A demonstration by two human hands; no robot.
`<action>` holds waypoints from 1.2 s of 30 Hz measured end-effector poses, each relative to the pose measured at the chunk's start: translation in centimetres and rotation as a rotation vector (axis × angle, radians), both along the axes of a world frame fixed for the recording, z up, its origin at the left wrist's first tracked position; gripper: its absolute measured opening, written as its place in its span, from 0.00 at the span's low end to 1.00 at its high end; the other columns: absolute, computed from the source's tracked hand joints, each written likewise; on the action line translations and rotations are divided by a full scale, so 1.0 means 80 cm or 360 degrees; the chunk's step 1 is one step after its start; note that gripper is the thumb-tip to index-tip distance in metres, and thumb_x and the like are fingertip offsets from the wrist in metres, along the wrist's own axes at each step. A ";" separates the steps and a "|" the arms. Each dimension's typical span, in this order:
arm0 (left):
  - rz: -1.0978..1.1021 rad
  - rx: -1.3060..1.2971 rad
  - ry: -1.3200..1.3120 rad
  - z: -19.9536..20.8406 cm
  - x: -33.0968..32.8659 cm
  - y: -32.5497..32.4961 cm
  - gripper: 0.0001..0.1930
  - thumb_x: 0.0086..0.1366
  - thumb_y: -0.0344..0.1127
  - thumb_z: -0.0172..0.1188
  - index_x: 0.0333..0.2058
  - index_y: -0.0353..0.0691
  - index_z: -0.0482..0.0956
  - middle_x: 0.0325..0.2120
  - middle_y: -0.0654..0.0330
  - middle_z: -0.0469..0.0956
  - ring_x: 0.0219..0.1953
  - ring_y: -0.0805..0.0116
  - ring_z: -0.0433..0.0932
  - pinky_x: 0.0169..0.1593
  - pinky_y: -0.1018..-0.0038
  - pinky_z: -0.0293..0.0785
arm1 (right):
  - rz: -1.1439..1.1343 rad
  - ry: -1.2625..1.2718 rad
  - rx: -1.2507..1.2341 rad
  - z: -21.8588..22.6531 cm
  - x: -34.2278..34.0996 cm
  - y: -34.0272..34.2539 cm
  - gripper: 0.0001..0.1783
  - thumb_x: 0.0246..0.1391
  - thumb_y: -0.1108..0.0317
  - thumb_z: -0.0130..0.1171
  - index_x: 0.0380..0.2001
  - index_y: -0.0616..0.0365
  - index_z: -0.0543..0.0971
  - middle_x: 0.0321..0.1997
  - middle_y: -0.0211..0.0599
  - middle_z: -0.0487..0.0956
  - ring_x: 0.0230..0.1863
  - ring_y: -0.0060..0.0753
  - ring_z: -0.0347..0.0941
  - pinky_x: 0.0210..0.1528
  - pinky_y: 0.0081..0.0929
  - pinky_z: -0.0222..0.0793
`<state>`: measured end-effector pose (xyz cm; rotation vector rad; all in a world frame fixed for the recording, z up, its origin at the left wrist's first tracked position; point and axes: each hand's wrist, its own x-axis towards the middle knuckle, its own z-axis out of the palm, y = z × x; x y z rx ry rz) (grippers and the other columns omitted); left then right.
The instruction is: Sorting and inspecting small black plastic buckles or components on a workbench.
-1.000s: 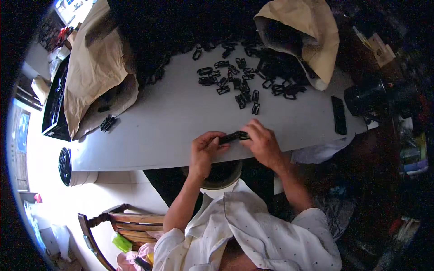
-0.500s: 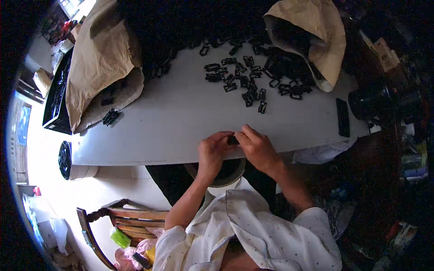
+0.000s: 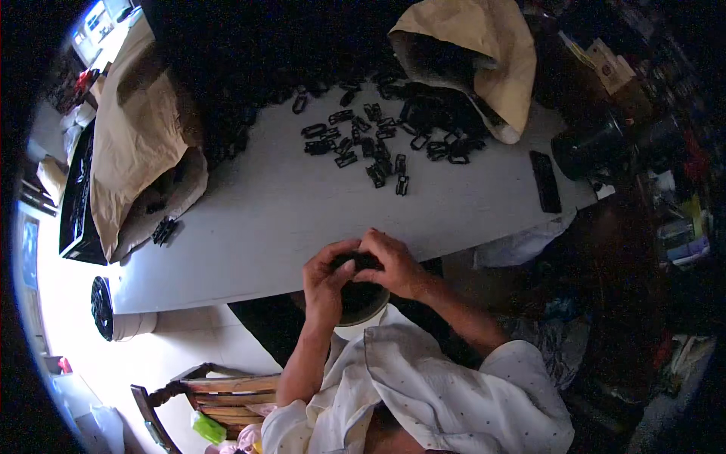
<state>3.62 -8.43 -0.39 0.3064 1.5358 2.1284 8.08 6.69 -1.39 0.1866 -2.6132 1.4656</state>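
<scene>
Both hands met at lower centre of the frame: left hand (image 3: 327, 281) and right hand (image 3: 393, 265) pinched closed around a small black clip (image 3: 361, 262), held just over a round container (image 3: 361, 303) at the white table's (image 3: 257, 219) near edge. Fingers hid most of the clip, so its seating could not be told. Judgement: firm fingertip hold, kept above the container to catch any slip.

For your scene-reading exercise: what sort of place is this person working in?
Probably a home workbench for small assembly: a grey table strewn with black plastic clips, brown paper sacks of stock, cluttered shelves beside it.

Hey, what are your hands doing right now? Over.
Left hand and right hand both pinching one small black clip. White bucket right below. Nothing blocking.
</scene>
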 end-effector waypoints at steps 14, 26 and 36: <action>-0.0357 -0.0707 0.0264 -0.107 0.050 -0.049 0.09 0.53 0.27 0.56 0.35 0.34 0.73 0.30 0.59 0.74 0.34 0.69 0.72 0.41 0.74 0.68 | -0.0547 0.0358 0.1160 0.025 -0.078 0.153 0.07 0.41 0.74 0.56 0.28 0.57 0.77 0.28 0.37 0.70 0.33 0.38 0.68 0.33 0.34 0.65; -0.0915 -0.1068 0.0748 -0.114 0.023 -0.061 0.14 0.55 0.32 0.55 0.41 0.36 0.74 0.35 0.46 0.75 0.39 0.50 0.74 0.41 0.65 0.70 | -0.0615 0.0658 0.1549 -0.008 -0.092 0.207 0.09 0.39 0.79 0.53 0.28 0.58 0.75 0.32 0.35 0.70 0.39 0.37 0.65 0.40 0.34 0.61; -0.1015 -0.0204 -0.0044 -0.044 0.014 -0.031 0.13 0.56 0.29 0.55 0.41 0.36 0.75 0.34 0.47 0.76 0.37 0.57 0.77 0.40 0.71 0.71 | -0.0321 -0.0655 -0.1172 0.029 -0.060 0.193 0.16 0.54 0.71 0.44 0.47 0.58 0.70 0.24 0.32 0.72 0.14 0.16 0.61 0.12 0.13 0.52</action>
